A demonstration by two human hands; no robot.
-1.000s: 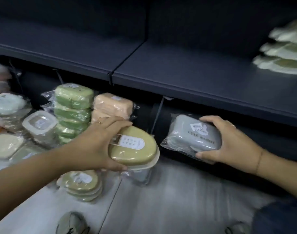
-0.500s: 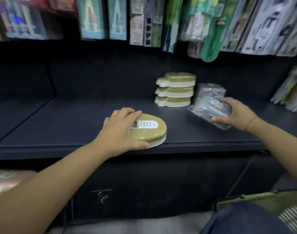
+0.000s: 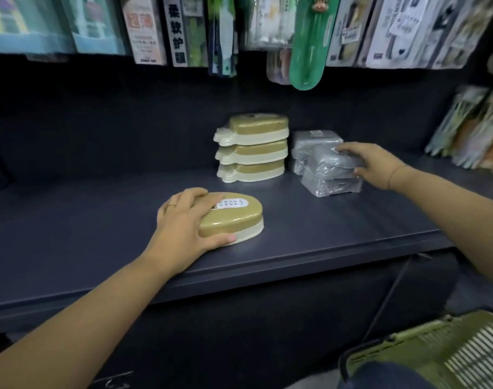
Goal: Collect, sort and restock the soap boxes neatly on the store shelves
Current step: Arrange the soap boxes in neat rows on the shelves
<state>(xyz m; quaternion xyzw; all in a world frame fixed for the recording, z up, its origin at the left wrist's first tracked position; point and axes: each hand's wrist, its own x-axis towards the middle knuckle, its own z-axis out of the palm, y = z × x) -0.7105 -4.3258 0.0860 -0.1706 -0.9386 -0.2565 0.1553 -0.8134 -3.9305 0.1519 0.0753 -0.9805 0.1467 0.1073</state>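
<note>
- With left hand [image 3: 183, 220], clasps olive box [image 3: 234, 217] from above, thumb on the near side and fingers over the lid, near the middle of the shelf's [image 3: 71, 234] front edge.
- With right hand [image 3: 371, 164], grasps grey box [image 3: 332, 164] atop the grey pile [image 3: 309, 144] toward the back edge, just right of the olive stack [image 3: 253, 148].
- Likely handles light, rigid shells with slick film wrap; best grips across the long sides, not by loose film.
- Cannot read the labels, count the grey pile under crinkled wrap, or see every right fingertip; finds the basket [image 3: 436, 346] cut off at bottom right.
</note>
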